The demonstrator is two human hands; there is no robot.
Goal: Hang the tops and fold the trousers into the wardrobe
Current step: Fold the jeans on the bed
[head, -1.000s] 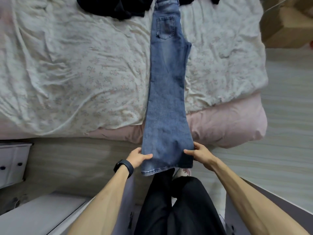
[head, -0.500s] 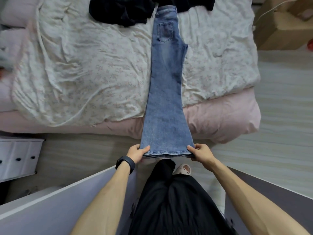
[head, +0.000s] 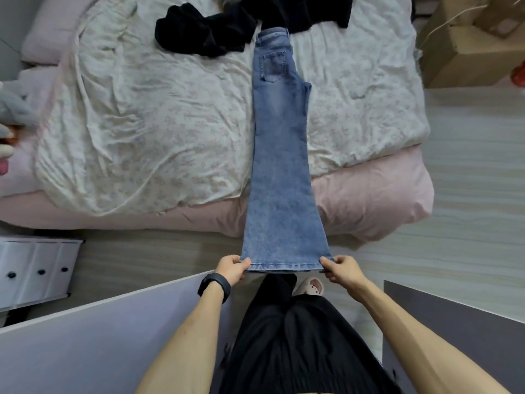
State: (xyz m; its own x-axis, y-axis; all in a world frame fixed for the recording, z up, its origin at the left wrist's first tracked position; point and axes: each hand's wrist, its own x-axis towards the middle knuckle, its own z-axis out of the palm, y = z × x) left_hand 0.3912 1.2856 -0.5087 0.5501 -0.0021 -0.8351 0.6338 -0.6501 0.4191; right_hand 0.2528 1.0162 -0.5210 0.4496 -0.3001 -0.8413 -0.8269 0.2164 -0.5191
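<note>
A pair of blue flared jeans (head: 279, 172) lies stretched lengthwise across the bed, legs laid one on the other, waistband at the far end and hem hanging off the near edge. My left hand (head: 231, 268) pinches the left corner of the hem. My right hand (head: 342, 268) pinches the right corner, so the hem is held taut and level above the floor. A heap of black clothing (head: 216, 27) lies at the far side of the bed, touching the waistband.
The bed has a crumpled floral white cover (head: 147, 115) over a pink sheet (head: 369, 200). White wardrobe door panels (head: 85, 345) stand at my left and a grey one (head: 460, 322) at my right. A drawer unit (head: 34, 271) sits left, cardboard boxes (head: 466, 49) far right.
Both hands have slid down to the hem corners and pulled the jeans toward me, straightening them; more of the bed and black clothes has come into view.
</note>
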